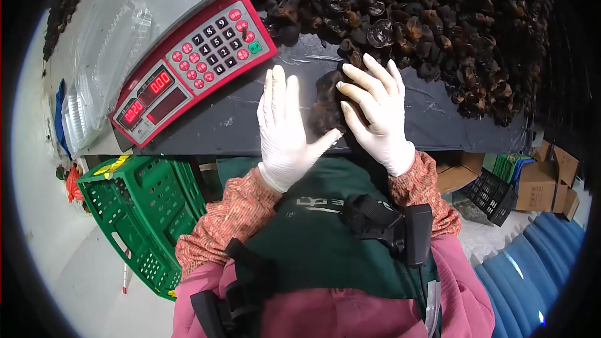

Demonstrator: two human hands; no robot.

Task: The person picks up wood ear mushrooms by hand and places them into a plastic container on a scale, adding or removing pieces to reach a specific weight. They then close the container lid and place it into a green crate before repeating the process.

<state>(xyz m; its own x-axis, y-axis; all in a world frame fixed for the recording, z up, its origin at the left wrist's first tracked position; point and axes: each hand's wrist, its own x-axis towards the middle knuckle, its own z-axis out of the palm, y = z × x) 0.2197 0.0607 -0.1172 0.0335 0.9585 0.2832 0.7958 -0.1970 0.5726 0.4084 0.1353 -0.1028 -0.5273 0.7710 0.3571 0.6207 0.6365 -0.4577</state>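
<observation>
Both of my hands wear white gloves above the front edge of the dark table (250,103). My left hand (286,128) lies flat with its fingers spread, its thumb pointing at a few dark, wrinkled pieces (327,103). On the other side of these pieces is my right hand (375,112), its fingers apart and slightly bent, the fingertips close to them. Neither hand grips anything that I can see. Behind the hands spreads a large heap of dark brown, curled pieces (426,25), which look like dried fungus.
A red scale (206,56) with a metal plate stands at the back left, clear plastic trays (94,75) beside it. A green crate (141,213) is below at the left. Cardboard boxes (541,181), a black crate (488,197) and blue sheeting (532,275) lie at the right.
</observation>
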